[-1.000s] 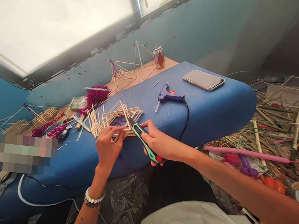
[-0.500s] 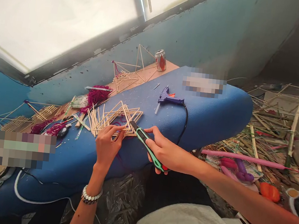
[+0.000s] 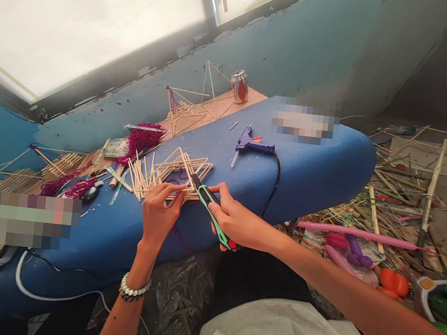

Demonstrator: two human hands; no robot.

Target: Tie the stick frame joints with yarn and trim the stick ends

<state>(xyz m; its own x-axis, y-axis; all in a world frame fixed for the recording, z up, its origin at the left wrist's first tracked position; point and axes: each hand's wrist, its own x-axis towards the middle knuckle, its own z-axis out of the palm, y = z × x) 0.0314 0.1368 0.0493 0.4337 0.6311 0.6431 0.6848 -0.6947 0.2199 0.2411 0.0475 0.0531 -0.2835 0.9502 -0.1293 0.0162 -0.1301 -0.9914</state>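
My right hand (image 3: 231, 217) is wrapped round a green and black utility knife (image 3: 214, 215), its front end pointing up and left at a wooden stick structure (image 3: 185, 170). My left hand (image 3: 162, 208) is closed, thumb and fingertips pinching at the near edge of that structure, close to the knife's tip. Thin sticks make up the structure, which lies on the blue padded surface (image 3: 305, 181). Whether the blade touches a stick I cannot tell. Several loose sticks (image 3: 137, 180) fan out beside it on the left.
A purple glue gun (image 3: 253, 145) with a black cord lies to the right on the blue surface. Behind are dark pink yarn (image 3: 144, 139), a drink can (image 3: 240, 86) and more stick frames (image 3: 180, 107). Sticks and balloons (image 3: 358, 253) litter the floor at right. White cable (image 3: 46, 298) hangs at left.
The knife and my right hand have shifted slightly left and up along the near edge of the stick structure. My left hand keeps its pinch; the whole view has moved slightly.
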